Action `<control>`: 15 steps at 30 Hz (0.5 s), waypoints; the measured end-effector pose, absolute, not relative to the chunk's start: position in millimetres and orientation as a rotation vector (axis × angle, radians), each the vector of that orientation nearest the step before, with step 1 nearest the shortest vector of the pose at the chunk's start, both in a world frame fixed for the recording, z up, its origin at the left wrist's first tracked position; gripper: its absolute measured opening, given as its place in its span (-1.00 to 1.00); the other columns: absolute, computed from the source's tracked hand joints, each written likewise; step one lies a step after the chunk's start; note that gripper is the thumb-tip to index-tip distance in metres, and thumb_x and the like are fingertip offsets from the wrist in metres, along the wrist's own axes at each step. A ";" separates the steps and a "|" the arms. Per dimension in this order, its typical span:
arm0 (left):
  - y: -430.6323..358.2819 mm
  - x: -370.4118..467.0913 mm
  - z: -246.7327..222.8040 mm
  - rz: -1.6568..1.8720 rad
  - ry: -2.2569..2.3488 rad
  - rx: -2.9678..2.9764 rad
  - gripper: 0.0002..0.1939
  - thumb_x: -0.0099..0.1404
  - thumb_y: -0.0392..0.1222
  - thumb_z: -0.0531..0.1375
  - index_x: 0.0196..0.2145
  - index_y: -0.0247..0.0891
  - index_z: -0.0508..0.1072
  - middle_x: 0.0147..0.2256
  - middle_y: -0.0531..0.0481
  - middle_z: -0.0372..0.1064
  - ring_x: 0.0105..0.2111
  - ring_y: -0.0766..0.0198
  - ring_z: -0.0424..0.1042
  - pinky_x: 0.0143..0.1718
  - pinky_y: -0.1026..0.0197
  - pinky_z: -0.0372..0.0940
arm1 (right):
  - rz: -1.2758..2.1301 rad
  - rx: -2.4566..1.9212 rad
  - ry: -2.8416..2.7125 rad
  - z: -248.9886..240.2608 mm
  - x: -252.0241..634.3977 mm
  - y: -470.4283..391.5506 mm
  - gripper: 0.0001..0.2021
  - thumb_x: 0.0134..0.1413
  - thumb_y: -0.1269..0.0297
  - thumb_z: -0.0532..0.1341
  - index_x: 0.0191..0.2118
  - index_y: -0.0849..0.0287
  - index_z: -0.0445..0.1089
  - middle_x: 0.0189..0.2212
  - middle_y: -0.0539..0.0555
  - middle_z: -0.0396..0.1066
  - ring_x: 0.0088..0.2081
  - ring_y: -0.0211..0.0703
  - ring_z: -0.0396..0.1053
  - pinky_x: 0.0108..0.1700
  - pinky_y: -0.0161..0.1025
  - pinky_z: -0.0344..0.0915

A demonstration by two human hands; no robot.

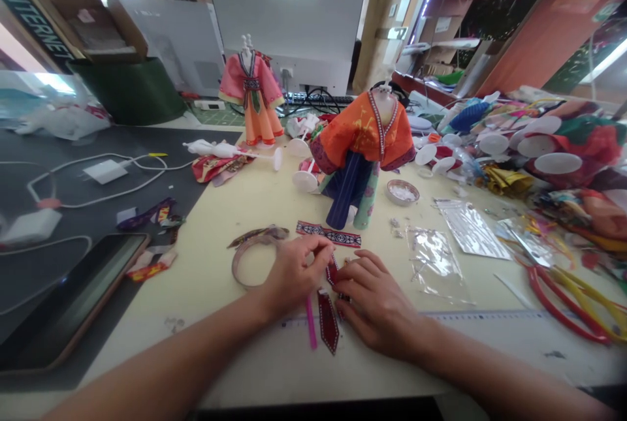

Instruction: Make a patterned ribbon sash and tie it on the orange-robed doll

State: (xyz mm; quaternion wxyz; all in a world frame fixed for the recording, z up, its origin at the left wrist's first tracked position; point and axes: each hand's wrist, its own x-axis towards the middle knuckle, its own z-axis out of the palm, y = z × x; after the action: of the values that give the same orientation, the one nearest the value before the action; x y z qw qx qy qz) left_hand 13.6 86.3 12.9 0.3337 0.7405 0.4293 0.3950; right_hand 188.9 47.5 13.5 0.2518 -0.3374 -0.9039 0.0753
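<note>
My left hand (296, 271) is closed in a pinch, thumb against forefinger. Whatever lies between those fingertips is too small to make out. Just below them is a dark red strip edged with tiny white beads (332, 269), held down by the curled fingers of my right hand (375, 297). A second dark red beaded piece with a pointed end (328, 323) lies flat between my hands. Beside it, partly under my left hand, is a pink stick (311, 326). A patterned woven trim (329, 233) stretches across the table just beyond my fingers.
A doll form in an orange top (365, 127) stands ahead, and one in pink (252, 94) farther back. Left are a coiled ribbon (240, 264) and a phone (73, 303). Right are a small dish (402, 192), plastic bags (435, 264), a ruler (484, 318) and scissors (563, 297).
</note>
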 end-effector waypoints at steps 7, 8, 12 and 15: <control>85.9 13.0 14.8 1.000 1.119 1.962 -0.82 0.29 -0.22 0.06 -0.39 -0.28 0.44 -0.45 0.04 0.44 -0.41 0.32 0.39 -0.30 0.27 0.27 | 0.238 -1.040 -2.528 10.2 175.8 47.3 -0.91 0.02 0.31 0.19 -0.36 0.21 0.34 -0.35 0.11 0.29 -0.23 -0.05 0.18 0.04 0.09 0.13; 86.1 12.8 14.6 0.996 1.114 1.966 -0.81 0.29 -0.22 0.06 -0.39 -0.28 0.44 -0.45 0.04 0.44 -0.41 0.32 0.39 -0.30 0.27 0.27 | 0.246 -1.045 -2.524 9.3 176.2 46.6 -0.93 0.02 0.32 0.18 -0.36 0.20 0.34 -0.36 0.11 0.29 -0.23 -0.05 0.18 0.04 0.10 0.13; 86.9 12.9 12.5 0.998 1.113 1.970 -0.80 0.30 -0.22 0.06 -0.41 -0.29 0.43 -0.47 0.05 0.43 -0.42 0.32 0.39 -0.31 0.27 0.27 | 0.277 -1.030 -2.503 7.4 177.7 44.4 -0.94 0.05 0.42 0.13 -0.37 0.19 0.35 -0.38 0.09 0.30 -0.25 -0.07 0.20 -0.01 0.06 0.17; 86.7 13.2 12.6 1.005 1.118 1.963 -0.81 0.29 -0.22 0.07 -0.40 -0.28 0.43 -0.46 0.05 0.43 -0.42 0.32 0.39 -0.31 0.26 0.26 | 0.280 -0.982 -2.469 8.4 178.2 44.1 -0.88 0.06 0.47 0.10 -0.40 0.18 0.34 -0.42 0.08 0.31 -0.26 -0.08 0.23 -0.03 0.03 0.19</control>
State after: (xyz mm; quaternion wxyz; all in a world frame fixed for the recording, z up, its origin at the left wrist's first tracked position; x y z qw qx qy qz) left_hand 13.2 86.7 12.6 0.3285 0.7499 0.4270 0.3839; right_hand 178.2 44.1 8.4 0.2325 -0.3574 -0.8988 0.1020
